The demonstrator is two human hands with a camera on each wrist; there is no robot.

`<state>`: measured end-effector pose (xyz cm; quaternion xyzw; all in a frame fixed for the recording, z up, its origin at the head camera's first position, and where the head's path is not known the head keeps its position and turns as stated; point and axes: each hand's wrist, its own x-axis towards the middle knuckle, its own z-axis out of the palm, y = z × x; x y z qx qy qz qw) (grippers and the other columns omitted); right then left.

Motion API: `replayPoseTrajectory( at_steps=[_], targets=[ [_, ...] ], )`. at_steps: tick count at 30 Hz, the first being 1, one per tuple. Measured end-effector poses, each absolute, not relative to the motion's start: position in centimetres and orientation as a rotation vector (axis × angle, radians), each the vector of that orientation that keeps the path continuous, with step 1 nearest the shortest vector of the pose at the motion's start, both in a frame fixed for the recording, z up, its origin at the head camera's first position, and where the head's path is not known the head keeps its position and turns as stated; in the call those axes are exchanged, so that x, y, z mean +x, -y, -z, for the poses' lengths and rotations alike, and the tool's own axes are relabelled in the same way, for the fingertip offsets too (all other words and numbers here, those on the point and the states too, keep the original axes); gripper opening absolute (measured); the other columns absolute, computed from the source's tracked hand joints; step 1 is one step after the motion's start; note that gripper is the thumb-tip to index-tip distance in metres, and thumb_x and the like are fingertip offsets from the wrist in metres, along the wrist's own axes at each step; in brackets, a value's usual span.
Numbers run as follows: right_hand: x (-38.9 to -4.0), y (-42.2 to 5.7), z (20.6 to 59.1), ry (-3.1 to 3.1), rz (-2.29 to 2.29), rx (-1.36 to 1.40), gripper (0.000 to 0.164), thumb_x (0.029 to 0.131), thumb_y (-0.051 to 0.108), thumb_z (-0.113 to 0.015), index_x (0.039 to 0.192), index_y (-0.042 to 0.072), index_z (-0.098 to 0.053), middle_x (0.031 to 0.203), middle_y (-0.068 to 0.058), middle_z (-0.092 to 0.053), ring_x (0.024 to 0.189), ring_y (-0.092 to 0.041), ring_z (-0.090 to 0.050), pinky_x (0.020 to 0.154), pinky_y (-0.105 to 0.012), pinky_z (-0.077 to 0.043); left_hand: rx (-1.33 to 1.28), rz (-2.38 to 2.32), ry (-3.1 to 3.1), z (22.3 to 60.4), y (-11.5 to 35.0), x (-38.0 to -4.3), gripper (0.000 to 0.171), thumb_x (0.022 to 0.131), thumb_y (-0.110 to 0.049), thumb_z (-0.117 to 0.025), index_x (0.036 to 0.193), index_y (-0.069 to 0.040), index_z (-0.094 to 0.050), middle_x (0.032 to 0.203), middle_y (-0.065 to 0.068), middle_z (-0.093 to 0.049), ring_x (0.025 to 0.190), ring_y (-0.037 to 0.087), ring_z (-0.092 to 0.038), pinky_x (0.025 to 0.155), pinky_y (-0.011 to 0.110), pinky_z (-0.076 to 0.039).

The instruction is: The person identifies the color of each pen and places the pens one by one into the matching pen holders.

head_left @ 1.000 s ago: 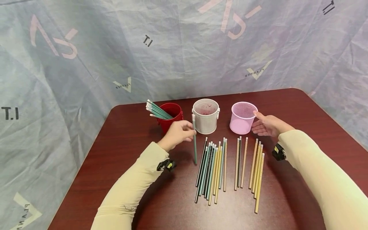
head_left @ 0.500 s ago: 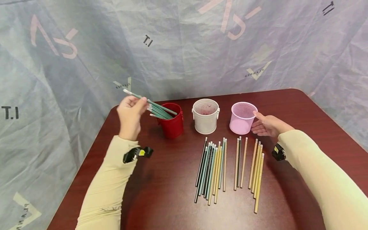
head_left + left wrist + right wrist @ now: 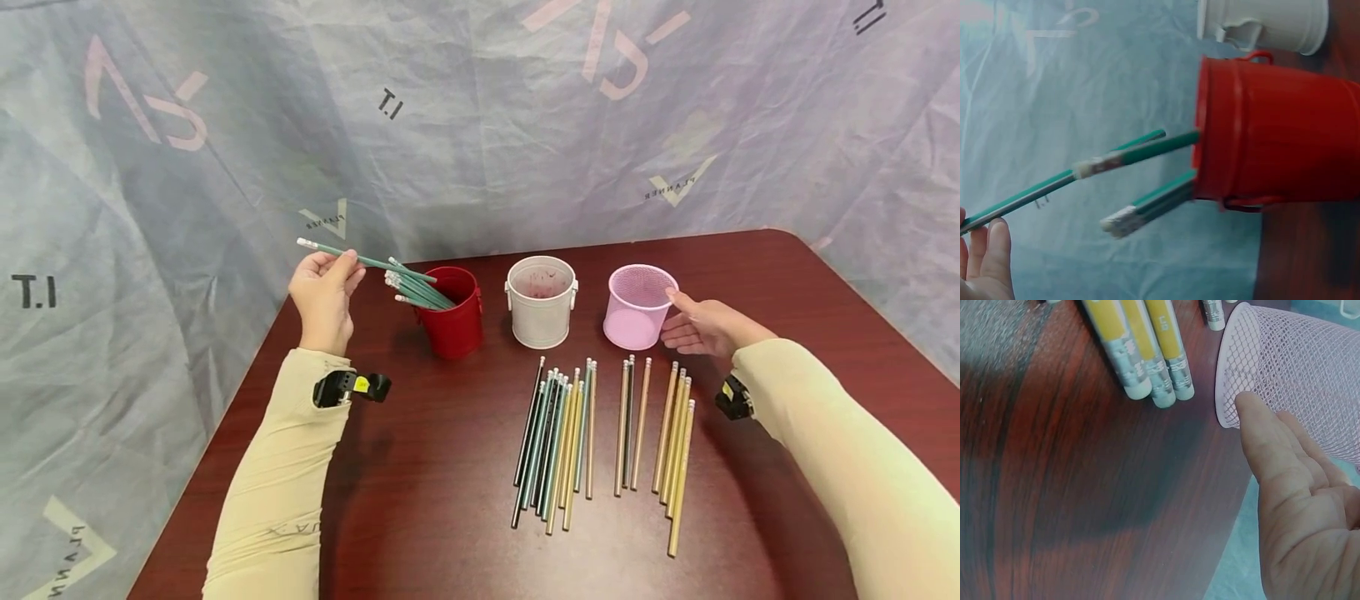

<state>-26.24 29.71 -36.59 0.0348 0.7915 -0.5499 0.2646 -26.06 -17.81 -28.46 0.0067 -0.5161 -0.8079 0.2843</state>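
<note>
In the head view my left hand [image 3: 324, 300] pinches a green pencil [image 3: 327, 248] between thumb and fingers, left of the red bucket [image 3: 456, 332]. The pencil lies nearly level, its white eraser pointing left and its other end toward the bucket's mouth. Several green pencils [image 3: 417, 292] lean out of that bucket, erasers up. The left wrist view has the held pencil [image 3: 1019, 199] passing behind one of them, its far end short of the rim. My right hand [image 3: 708, 327] is beside the pink mesh cup [image 3: 636, 327], fingers straight, thumb at the rim.
A white bucket [image 3: 540, 321] stands between the red bucket and the mesh cup. Black, green and gold pencils [image 3: 555, 450] lie in a group on the dark red table [image 3: 435, 517]. Farther right are a small group [image 3: 639, 433] and several yellow-gold pencils [image 3: 673, 475]. A printed cloth [image 3: 450, 167] hangs behind.
My left hand has carried the green pencil from in front of the white bucket to the left of the red bucket, tipping it from upright to nearly level. My right hand stays put.
</note>
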Motion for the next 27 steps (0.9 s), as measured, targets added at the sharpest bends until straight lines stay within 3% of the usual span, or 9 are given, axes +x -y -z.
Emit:
replayPoseTrajectory(
  at_steps=[14,19,23,27],
  targets=[
    [-26.2,-29.6,37.1,-2.148,1.513,0.079,0.090,0.098,0.056,-0.016,0.133,-0.027,-0.024,0.111,-0.022,-0.063,0.091,-0.014,-0.064,0.090,-0.035,-0.050,0.162,2.020,1.752,32.3,16.6,-26.8,0.014,0.082,0.008,-0.064,0.079,-0.002,-0.056,0.061,-0.006,-0.063,0.056,0.006,-0.063,0.065,0.026,-0.057],
    [-26.2,-29.6,37.1,-2.149,1.522,0.086,0.090,0.099,0.055,-0.015,0.132,-0.028,-0.024,0.108,-0.021,-0.064,0.090,-0.014,-0.064,0.091,-0.037,-0.050,0.208,2.006,1.878,32.9,16.8,-27.1,0.006,0.082,0.008,-0.063,0.087,0.008,-0.060,0.059,-0.007,-0.062,0.055,0.004,-0.062,0.060,0.020,-0.055],
    [-26.2,-29.6,37.0,-2.137,1.532,0.100,0.090,0.099,0.055,-0.016,0.133,-0.028,-0.022,0.108,-0.020,-0.064,0.090,-0.014,-0.064,0.094,-0.040,-0.048,0.201,2.002,1.945,33.2,16.8,-27.2,0.015,0.082,0.008,-0.063,0.094,0.017,-0.061,0.060,-0.006,-0.061,0.055,0.004,-0.062,0.057,0.019,-0.054],
    [-26.1,-29.6,36.9,-2.141,1.522,0.108,0.091,0.098,0.056,-0.017,0.134,-0.027,-0.022,0.112,-0.023,-0.062,0.091,-0.014,-0.064,0.095,-0.040,-0.047,0.212,1.972,2.018,33.5,16.9,-27.4,0.017,0.082,0.008,-0.062,0.096,0.018,-0.062,0.060,-0.005,-0.061,0.054,0.004,-0.062,0.058,0.019,-0.054]
  ],
)
